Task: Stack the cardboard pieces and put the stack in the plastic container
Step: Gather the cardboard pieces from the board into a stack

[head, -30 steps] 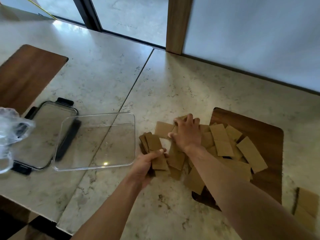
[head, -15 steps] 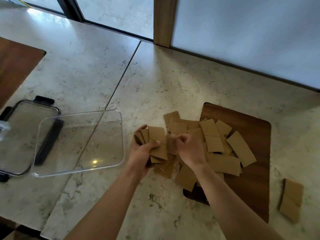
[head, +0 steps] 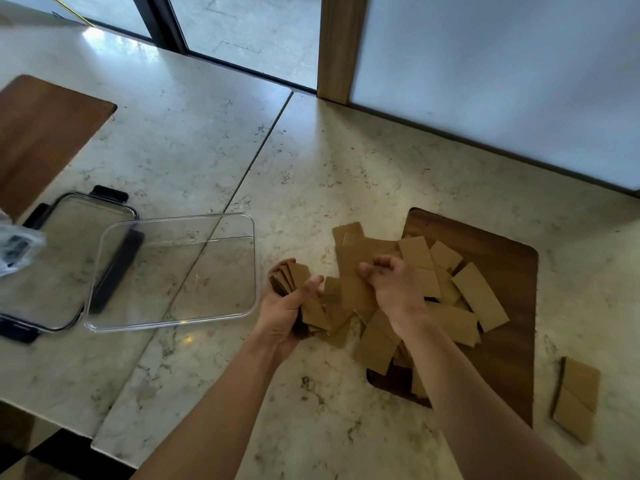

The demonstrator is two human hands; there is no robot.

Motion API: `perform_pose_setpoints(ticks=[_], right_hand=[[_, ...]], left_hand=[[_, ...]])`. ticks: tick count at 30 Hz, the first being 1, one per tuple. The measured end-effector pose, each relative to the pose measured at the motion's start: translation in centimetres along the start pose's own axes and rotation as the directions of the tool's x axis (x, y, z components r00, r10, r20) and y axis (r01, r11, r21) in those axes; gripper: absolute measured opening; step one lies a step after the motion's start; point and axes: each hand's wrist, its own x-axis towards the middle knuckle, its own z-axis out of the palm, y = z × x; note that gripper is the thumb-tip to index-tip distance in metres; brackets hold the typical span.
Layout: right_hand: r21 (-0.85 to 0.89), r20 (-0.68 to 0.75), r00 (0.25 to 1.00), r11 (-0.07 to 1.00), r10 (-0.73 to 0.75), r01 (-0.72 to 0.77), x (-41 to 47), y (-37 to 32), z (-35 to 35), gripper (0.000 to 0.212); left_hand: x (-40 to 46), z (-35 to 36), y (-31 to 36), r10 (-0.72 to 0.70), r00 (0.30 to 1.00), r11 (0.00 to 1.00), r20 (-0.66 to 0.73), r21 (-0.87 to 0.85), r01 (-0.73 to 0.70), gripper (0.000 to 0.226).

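Several brown cardboard pieces [head: 479, 296] lie in a loose pile, partly on a dark wooden mat [head: 505, 358] and partly on the marble counter. My left hand [head: 282, 315] grips a fanned stack of cardboard pieces [head: 292, 277] at the pile's left edge. My right hand [head: 394, 289] rests on top of the pile with its fingers curled around a cardboard piece [head: 356, 271]. A clear, empty plastic container [head: 173, 268] stands on the counter to the left of my left hand.
The container's lid [head: 65, 261], clear with black clips, lies left of the container, partly under it. Two more cardboard pieces [head: 576, 398] lie apart at the right. A second wooden mat [head: 41, 133] sits far left. A wall and wooden post [head: 337, 46] bound the counter's back.
My right hand pulled back from the far side of the pile to its middle and closed on a piece. My left hand kept its stack, shifting slightly.
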Motion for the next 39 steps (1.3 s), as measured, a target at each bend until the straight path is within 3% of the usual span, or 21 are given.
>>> perform_pose_setpoints(ticks=[2, 4, 8, 9, 11, 13, 15, 18, 20, 22, 24, 27, 29, 30, 32, 36, 39], right_hand=[[0.013, 0.129, 0.992, 1.000, 0.007, -0.009, -2.3, 0.4, 1.0, 0.026], [-0.117, 0.155, 0.986, 0.990, -0.059, 0.077, -3.9, 1.1, 2.2, 0.019], [-0.370, -0.068, 0.971, 0.909, -0.229, 0.189, -3.3, 3.0, 1.9, 0.036], [-0.494, -0.082, 0.958, 0.847, -0.274, 0.199, -2.9, 3.3, 1.7, 0.039], [-0.794, 0.026, 0.965, 0.581, -0.262, 0.179, -2.4, 3.6, 1.7, 0.073], [-0.901, 0.102, 0.970, 0.393, -0.220, 0.183, -2.7, 3.3, 2.4, 0.105], [-0.889, 0.076, 0.972, 0.426, -0.221, 0.166, -2.7, 2.9, 2.6, 0.111], [-0.797, 0.007, 0.964, 0.581, -0.266, 0.166, -1.7, 2.7, 2.0, 0.089], [-0.645, 0.000, 0.956, 0.730, -0.295, 0.226, -1.2, 2.6, 1.1, 0.064], [-0.463, 0.024, 0.959, 0.847, -0.284, 0.262, -1.0, 2.5, 0.1, 0.054], [-0.349, 0.062, 0.963, 0.898, -0.263, 0.268, -0.9, 2.4, -0.8, 0.049], [-0.055, 0.115, 0.971, 0.975, -0.210, 0.217, -0.9, 1.7, -1.8, 0.023], [0.107, 0.158, 0.967, 0.978, -0.197, 0.182, -1.7, 0.5, -2.5, 0.026], [0.105, 0.146, 0.961, 0.970, -0.234, 0.220, -2.0, 0.2, -3.0, 0.028], [0.075, 0.138, 0.936, 0.946, -0.323, 0.315, -2.6, -0.1, -3.3, 0.025], [-0.069, 0.343, 0.847, 0.888, -0.406, 0.454, -4.1, 0.3, -1.3, 0.024], [-0.106, 0.270, 0.821, 0.832, -0.503, 0.544, -4.6, 0.7, 0.4, 0.030]], left_hand=[[-0.2, 0.5, -0.2, -0.032, 0.999, 0.998, 0.030, 0.053, 0.030, 0.089], [-0.5, 0.8, -0.6, -0.065, 0.997, 0.991, 0.038, 0.117, 0.060, 0.075], [-1.5, -1.3, -1.5, -0.105, 0.994, 0.987, 0.021, 0.122, 0.102, 0.061], [-1.9, -1.9, -1.7, -0.100, 0.995, 0.989, -0.002, 0.111, 0.099, 0.058], [-2.5, -2.4, -2.0, -0.093, 0.995, 0.993, -0.043, 0.075, 0.096, 0.056], [-2.8, -2.8, -2.2, -0.073, 0.995, 0.997, -0.065, 0.025, 0.075, 0.076], [-3.1, -3.0, -2.2, -0.060, 0.996, 0.998, -0.060, -0.003, 0.060, 0.085], [-3.3, -2.9, -2.2, -0.047, 0.999, 0.998, -0.007, -0.051, 0.047, 0.072], [-3.3, -2.8, -2.2, -0.044, 0.999, 0.996, 0.001, -0.082, 0.044, 0.068], [-3.5, -2.6, -1.9, -0.077, 0.997, 0.994, -0.021, -0.076, 0.075, 0.091], [-3.8, -2.4, -1.7, -0.116, 0.993, 0.989, -0.004, -0.092, 0.115, 0.114], [-3.7, -2.7, -1.8, -0.129, 0.991, 0.989, -0.023, -0.083, 0.126, 0.097], [-3.7, -2.5, -1.7, -0.114, 0.993, 0.992, -0.026, -0.057, 0.112, 0.096], [-3.6, -2.3, -1.8, -0.104, 0.994, 0.994, -0.014, -0.045, 0.104, 0.096], [-3.8, -1.9, -1.6, -0.110, 0.994, 0.994, -0.005, 0.020, 0.110, 0.086], [-4.2, -0.4, -1.5, -0.237, 0.969, 0.946, 0.068, 0.243, 0.215, 0.070], [-4.1, -0.2, -1.5, -0.287, 0.953, 0.940, 0.097, 0.219, 0.260, 0.065]])
